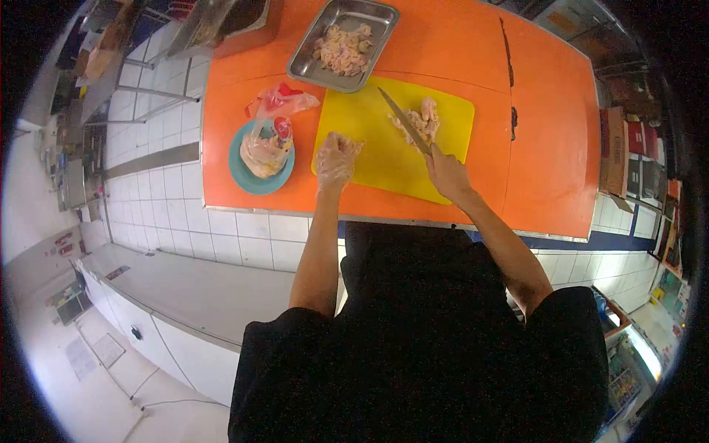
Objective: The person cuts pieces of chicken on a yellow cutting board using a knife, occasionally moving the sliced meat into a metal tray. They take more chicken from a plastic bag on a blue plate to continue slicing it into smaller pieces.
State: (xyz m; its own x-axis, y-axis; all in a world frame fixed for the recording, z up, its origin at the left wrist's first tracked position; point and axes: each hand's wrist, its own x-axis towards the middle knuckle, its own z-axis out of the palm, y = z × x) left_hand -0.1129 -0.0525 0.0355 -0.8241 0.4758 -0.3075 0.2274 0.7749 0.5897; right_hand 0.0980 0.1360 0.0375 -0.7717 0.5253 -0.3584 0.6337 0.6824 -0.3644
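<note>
A yellow cutting board [384,162] lies on the orange table. My left hand [336,164], in a clear plastic glove, is closed around a piece of raw meat [354,148] over the board's left side. My right hand [447,175] is bare and grips the handle of a long knife [402,118], whose blade points up and to the left. Beside and partly under the blade, more raw meat pieces [428,122] rest on the board's right part. Past the board's upper left edge, a metal tray [308,68] holds a heap of cut meat [344,50].
On the orange table [546,170], a teal bowl [240,170] with bagged meat stands left of the board. A red-and-clear plastic bag [284,102] lies behind it. A metal container [229,22] stands at the back left. Boxes [614,151] are beyond the table's right edge.
</note>
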